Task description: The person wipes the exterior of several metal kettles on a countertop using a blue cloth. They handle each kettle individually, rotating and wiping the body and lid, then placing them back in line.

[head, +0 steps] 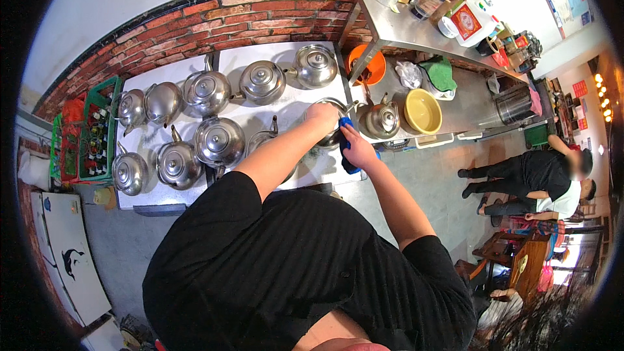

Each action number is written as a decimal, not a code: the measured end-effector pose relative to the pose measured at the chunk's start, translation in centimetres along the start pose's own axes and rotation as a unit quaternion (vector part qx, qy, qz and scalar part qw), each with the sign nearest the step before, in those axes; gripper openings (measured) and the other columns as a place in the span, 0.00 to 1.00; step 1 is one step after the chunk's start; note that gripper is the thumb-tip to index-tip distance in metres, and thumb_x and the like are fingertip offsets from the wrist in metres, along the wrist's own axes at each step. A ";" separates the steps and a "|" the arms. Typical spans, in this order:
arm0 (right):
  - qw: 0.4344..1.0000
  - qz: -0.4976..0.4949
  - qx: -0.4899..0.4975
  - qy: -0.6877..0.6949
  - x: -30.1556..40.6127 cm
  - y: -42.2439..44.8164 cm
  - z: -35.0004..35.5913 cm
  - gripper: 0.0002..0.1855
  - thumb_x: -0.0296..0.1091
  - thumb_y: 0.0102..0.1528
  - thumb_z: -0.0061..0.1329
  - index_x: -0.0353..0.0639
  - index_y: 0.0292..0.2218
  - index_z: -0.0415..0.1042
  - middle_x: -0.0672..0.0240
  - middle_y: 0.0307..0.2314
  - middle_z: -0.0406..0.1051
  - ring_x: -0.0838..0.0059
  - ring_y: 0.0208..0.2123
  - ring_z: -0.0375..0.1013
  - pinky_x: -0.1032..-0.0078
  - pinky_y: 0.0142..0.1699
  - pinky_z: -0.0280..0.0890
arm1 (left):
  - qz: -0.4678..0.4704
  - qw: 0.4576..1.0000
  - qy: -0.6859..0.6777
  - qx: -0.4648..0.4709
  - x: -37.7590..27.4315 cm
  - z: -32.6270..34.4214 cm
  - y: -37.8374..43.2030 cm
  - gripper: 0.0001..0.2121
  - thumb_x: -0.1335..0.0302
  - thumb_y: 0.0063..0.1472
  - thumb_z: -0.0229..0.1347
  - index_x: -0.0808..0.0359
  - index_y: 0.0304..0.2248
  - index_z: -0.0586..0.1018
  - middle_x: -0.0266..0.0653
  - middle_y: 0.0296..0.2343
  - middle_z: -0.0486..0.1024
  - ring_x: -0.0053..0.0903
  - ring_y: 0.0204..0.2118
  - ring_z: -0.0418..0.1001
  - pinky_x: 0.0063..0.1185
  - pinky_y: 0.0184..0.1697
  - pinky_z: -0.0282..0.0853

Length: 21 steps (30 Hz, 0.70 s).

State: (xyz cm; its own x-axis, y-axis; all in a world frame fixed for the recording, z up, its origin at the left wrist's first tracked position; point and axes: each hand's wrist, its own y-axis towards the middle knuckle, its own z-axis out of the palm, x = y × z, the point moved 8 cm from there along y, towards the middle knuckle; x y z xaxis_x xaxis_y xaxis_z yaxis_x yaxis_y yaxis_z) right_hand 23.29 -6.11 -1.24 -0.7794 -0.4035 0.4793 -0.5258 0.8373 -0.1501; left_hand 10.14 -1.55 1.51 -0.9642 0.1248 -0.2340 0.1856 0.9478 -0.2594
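My left hand (322, 118) is closed at the top of a stainless steel kettle (330, 141), probably around its handle, which the hand hides. My right hand (358, 146) presses a dark blue cloth (347, 156) against the right side of that kettle, near its spout. Several more metal kettles stand in rows on the white tabletop to the left, among them one (219, 142) in the front row and one (262, 83) behind. Another kettle (382, 119) is just right of my right hand. My left forearm partly covers a kettle (261, 139) in front.
Right of the kettles are a yellow basin (423, 111), an orange bucket (374, 61) and a green cloth (438, 72). A steel shelf (404, 34) holds jugs and jars above. Bottle crates (100, 131) stand at the left end. Two people (546, 175) stand far right.
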 end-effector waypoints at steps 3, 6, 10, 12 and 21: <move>1.000 0.000 0.028 -0.011 0.7 -1.8 0.5 0.38 0.30 0.43 0.45 0.46 0.59 0.60 0.61 0.60 0.55 0.54 0.50 0.69 0.64 0.53 0.66 | -0.002 1.000 0.001 0.001 0.2 0.2 0.1 0.11 0.73 0.55 0.51 0.62 0.35 0.84 0.41 0.37 0.80 0.34 0.40 0.79 0.30 0.40 0.75; 1.000 0.009 0.013 -0.004 0.7 -1.1 -0.3 0.37 0.29 0.44 0.46 0.46 0.58 0.61 0.60 0.59 0.57 0.55 0.50 0.69 0.64 0.53 0.66 | -0.006 1.000 0.008 0.006 0.3 0.8 0.4 0.12 0.72 0.56 0.51 0.62 0.36 0.84 0.40 0.37 0.80 0.34 0.40 0.79 0.29 0.40 0.75; 1.000 -0.015 -0.026 -0.005 0.1 1.2 -0.8 0.36 0.28 0.44 0.45 0.45 0.58 0.61 0.59 0.58 0.59 0.54 0.48 0.70 0.64 0.51 0.67 | 0.003 1.000 0.007 0.026 -0.2 0.3 0.3 0.12 0.72 0.56 0.51 0.62 0.36 0.84 0.39 0.38 0.80 0.33 0.40 0.79 0.29 0.41 0.75; 1.000 -0.013 -0.026 -0.004 0.1 1.8 -0.8 0.36 0.28 0.44 0.45 0.45 0.57 0.62 0.60 0.58 0.59 0.54 0.49 0.69 0.64 0.51 0.67 | 0.000 1.000 0.008 0.026 -0.2 -0.1 0.2 0.12 0.72 0.56 0.51 0.61 0.37 0.84 0.39 0.38 0.80 0.33 0.41 0.79 0.29 0.41 0.75; 0.998 0.041 0.026 0.025 0.6 -1.8 -0.1 0.37 0.29 0.42 0.44 0.46 0.57 0.62 0.58 0.59 0.57 0.51 0.49 0.69 0.63 0.52 0.66 | 0.000 1.000 -0.010 -0.007 0.1 0.2 0.1 0.10 0.75 0.54 0.51 0.63 0.33 0.84 0.43 0.36 0.80 0.36 0.39 0.79 0.31 0.39 0.75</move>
State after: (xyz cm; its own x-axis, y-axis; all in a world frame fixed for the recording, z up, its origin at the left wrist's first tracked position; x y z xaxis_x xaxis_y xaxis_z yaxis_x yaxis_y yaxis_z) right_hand 23.80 -7.87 -0.61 -0.8031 -0.3136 0.5067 -0.4783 0.8464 -0.2343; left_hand 10.11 -1.50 1.31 -0.9599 0.1196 -0.2535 0.1835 0.9518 -0.2457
